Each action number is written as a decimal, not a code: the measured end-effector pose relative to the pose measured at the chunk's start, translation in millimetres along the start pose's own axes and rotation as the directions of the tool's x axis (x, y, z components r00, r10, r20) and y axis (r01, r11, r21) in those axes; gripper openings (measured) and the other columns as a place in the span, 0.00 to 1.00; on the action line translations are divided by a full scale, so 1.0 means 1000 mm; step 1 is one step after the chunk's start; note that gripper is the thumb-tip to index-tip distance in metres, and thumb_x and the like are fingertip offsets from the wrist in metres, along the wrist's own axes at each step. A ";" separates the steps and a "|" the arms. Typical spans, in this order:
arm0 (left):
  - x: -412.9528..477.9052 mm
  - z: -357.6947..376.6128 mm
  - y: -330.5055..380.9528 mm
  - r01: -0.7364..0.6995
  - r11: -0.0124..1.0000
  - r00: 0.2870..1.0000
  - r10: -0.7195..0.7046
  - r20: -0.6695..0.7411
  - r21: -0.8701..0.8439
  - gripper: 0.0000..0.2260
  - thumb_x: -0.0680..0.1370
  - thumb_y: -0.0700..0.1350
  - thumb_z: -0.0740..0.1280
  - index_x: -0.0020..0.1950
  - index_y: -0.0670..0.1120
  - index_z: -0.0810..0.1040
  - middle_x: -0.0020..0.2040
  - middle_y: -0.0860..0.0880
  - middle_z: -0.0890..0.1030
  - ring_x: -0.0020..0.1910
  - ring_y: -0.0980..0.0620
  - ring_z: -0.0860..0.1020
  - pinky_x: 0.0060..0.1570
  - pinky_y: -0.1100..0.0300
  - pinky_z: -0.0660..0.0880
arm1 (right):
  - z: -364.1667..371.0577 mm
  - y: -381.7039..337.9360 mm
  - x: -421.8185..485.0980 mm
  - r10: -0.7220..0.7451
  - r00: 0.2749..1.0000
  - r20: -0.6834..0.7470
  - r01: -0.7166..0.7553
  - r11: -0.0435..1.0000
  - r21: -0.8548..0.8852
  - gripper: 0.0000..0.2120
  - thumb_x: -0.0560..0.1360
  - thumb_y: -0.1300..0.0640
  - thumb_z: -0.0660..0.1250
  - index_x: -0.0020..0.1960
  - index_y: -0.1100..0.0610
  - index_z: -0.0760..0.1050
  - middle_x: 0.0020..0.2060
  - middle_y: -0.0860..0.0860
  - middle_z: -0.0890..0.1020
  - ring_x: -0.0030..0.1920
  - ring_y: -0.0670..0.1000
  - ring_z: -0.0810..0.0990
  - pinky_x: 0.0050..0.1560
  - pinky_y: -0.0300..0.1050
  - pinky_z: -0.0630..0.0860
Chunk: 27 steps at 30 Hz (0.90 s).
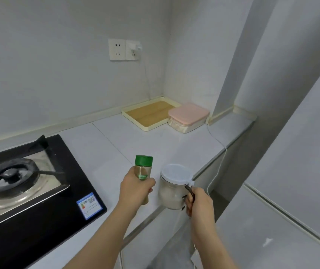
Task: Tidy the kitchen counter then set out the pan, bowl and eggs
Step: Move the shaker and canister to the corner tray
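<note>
Where the left hand's fingers curl, they wrap round the middle of a spice bottle, a clear bottle of tan powder with a green cap, held upright with the cap above the left hand. The right hand's fingers are closed round the dark handle of a glass jar, which has a white lid and pale grains inside; the right hand sits just to the jar's right. Bottle and jar are near each other but apart, both at the front edge of the pale counter. Whether either one rests on the counter or is lifted off it cannot be told.

To the left, a black gas stove with a round burner is set into the counter. In the far corner lies a cream tray with a wooden-looking base, and touching its right side stands a clear box with a pink lid. On the back wall are two white sockets; a white charger is plugged into the right one, and its thin cable runs down the wall, across the counter and over the front edge.
</note>
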State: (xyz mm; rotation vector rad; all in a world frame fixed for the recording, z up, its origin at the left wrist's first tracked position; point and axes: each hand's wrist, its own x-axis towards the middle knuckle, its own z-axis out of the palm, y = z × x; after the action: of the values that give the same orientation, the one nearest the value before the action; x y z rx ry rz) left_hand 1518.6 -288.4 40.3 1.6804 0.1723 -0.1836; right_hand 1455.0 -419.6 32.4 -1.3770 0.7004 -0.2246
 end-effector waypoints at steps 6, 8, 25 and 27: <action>0.110 0.035 0.023 0.012 0.999 0.999 -0.013 -0.034 -0.041 0.09 0.71 0.36 0.66 0.41 0.49 0.70 0.38 0.47 0.75 0.33 0.51 0.76 0.30 0.61 0.69 | 0.027 -0.039 0.105 0.005 1.000 0.025 -0.004 1.000 -0.029 0.13 0.72 0.65 0.53 0.32 0.54 0.55 0.28 0.52 0.57 0.30 0.50 0.54 0.33 0.44 0.52; 0.139 0.044 0.029 0.026 0.999 0.999 -0.028 -0.042 -0.035 0.09 0.71 0.36 0.67 0.42 0.49 0.70 0.39 0.46 0.76 0.33 0.51 0.76 0.30 0.60 0.70 | 0.032 -0.050 0.137 0.004 1.000 0.020 -0.003 1.000 -0.024 0.13 0.72 0.65 0.53 0.32 0.54 0.55 0.28 0.52 0.57 0.31 0.50 0.53 0.33 0.44 0.52; 0.300 0.059 0.058 0.080 0.994 0.919 -0.103 -0.380 -0.075 0.08 0.71 0.36 0.67 0.42 0.47 0.70 0.37 0.46 0.76 0.34 0.49 0.76 0.28 0.61 0.70 | 0.146 -0.104 0.337 0.106 0.946 0.307 -0.115 0.993 0.011 0.17 0.77 0.50 0.63 0.30 0.52 0.67 0.36 0.46 0.70 0.35 0.59 0.82 0.32 0.39 0.58; 0.315 0.059 0.063 0.063 0.994 0.899 -0.094 -0.428 -0.086 0.08 0.72 0.38 0.68 0.43 0.47 0.70 0.37 0.46 0.76 0.33 0.49 0.76 0.26 0.62 0.70 | 0.159 -0.110 0.352 0.082 0.938 0.337 -0.078 0.997 -0.026 0.14 0.74 0.48 0.67 0.34 0.54 0.70 0.43 0.48 0.67 0.33 0.57 0.78 0.32 0.42 0.58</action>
State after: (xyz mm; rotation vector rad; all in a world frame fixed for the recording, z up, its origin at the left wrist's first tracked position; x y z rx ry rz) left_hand 1838.7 -352.3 25.4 1.6252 0.5753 0.1390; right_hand 1848.3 -501.3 27.6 -1.3526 0.4689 0.0818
